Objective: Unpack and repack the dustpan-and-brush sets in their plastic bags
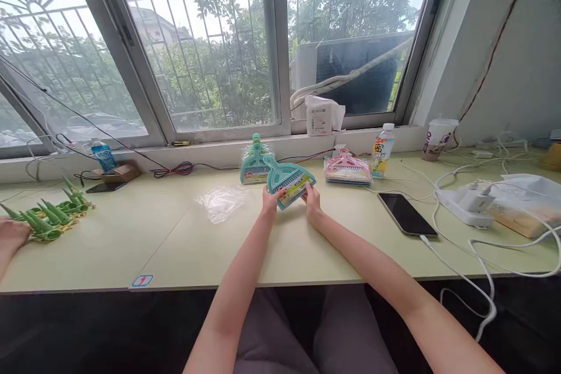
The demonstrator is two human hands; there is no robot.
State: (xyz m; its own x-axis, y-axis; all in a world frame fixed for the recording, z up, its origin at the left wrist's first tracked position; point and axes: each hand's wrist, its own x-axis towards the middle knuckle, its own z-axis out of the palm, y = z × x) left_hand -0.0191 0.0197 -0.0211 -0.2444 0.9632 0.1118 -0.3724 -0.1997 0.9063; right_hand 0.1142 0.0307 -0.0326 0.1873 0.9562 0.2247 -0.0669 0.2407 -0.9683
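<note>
Across a pale table, below a wide window, a teal dustpan was held in front of the person by two bare hands. The left hand gripped its lower left corner and the right hand the other end of its broad edge; both grips were closed on the dustpan, though how firmly could not be told. Its handle pointed away from the person and to the left, while its wide, labelled edge sloped, higher at the right than at the left. Whether its low corner touched the table was unclear. Just behind and left of the handle sat a stack of teal dustpans, nearer the left hand; the held one overlapped it in view, so contact could not be judged. A pink-topped stack lay beyond the right hand, beside a bottle, and crumpled clear plastic lay left of the left hand.
</note>
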